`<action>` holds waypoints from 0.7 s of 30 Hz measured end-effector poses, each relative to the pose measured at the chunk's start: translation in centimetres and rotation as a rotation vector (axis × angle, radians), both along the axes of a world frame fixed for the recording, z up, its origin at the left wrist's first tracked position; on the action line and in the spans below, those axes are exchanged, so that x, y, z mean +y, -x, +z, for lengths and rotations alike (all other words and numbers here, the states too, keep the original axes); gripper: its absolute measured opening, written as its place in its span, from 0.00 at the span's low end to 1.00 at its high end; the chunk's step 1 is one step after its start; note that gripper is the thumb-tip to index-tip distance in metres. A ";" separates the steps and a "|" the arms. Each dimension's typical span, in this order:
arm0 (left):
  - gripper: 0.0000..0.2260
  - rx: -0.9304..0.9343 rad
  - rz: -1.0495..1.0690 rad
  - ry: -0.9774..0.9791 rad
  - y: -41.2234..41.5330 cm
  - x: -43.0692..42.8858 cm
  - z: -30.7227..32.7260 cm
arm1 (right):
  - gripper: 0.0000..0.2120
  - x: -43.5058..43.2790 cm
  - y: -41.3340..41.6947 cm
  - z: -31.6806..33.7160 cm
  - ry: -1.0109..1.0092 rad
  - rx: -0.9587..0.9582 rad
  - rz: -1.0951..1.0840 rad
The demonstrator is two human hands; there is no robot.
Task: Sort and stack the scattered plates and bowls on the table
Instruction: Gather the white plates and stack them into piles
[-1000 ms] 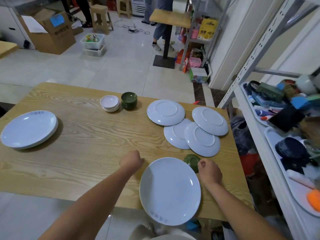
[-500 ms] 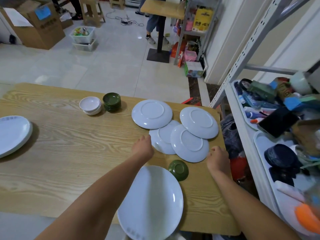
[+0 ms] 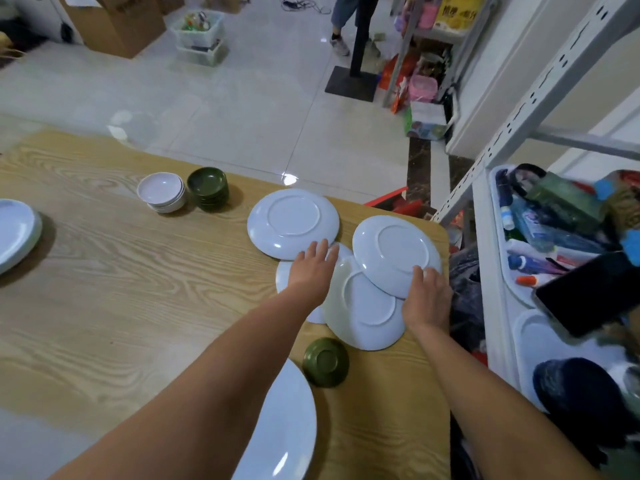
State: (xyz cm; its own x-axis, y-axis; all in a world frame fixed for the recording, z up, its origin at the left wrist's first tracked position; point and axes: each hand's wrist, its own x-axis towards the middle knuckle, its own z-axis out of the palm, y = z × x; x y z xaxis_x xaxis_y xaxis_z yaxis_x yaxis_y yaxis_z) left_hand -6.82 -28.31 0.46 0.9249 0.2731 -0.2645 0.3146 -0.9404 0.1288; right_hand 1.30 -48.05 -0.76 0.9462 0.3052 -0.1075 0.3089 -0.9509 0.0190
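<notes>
We are gathering the overturned plates (image 3: 363,306) under our left hand (image 3: 313,268), laid flat and released, and touching our right hand (image 3: 427,296), whose grip we cannot tell; next we should slide them into one stack.

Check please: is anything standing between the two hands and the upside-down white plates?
Nothing visible does. The left hand rests on the overlapping white plates, and the right hand touches the near rim of the rightmost plate.
</notes>
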 end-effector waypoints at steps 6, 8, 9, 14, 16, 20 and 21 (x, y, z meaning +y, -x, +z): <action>0.33 0.030 -0.116 -0.063 -3.2 -1.1 -1.1 | 0.35 -0.2 -1.9 -1.8 0.209 0.017 0.134; 0.34 0.044 -0.129 -0.061 -3.5 -1.1 -1.6 | 0.35 -0.3 -2.5 -2.3 0.227 0.025 0.169; 0.34 0.054 -0.130 -0.061 -3.4 -1.0 -1.8 | 0.35 -0.3 -2.7 -2.6 0.225 0.034 0.180; 0.34 0.090 -0.107 -0.072 -2.9 0.0 -2.2 | 0.32 0.0 -3.0 -2.2 0.149 0.041 0.194; 0.35 0.071 -0.084 -0.064 -2.8 0.4 -1.9 | 0.28 0.3 -3.3 -1.3 0.067 0.010 0.177; 0.36 -0.032 0.014 0.048 -2.8 0.8 -0.5 | 0.21 1.2 -5.0 1.6 -0.032 -0.133 0.156; 0.37 -0.074 0.045 0.095 -2.7 0.9 0.0 | 0.19 1.4 -5.4 2.4 -0.064 -0.180 0.168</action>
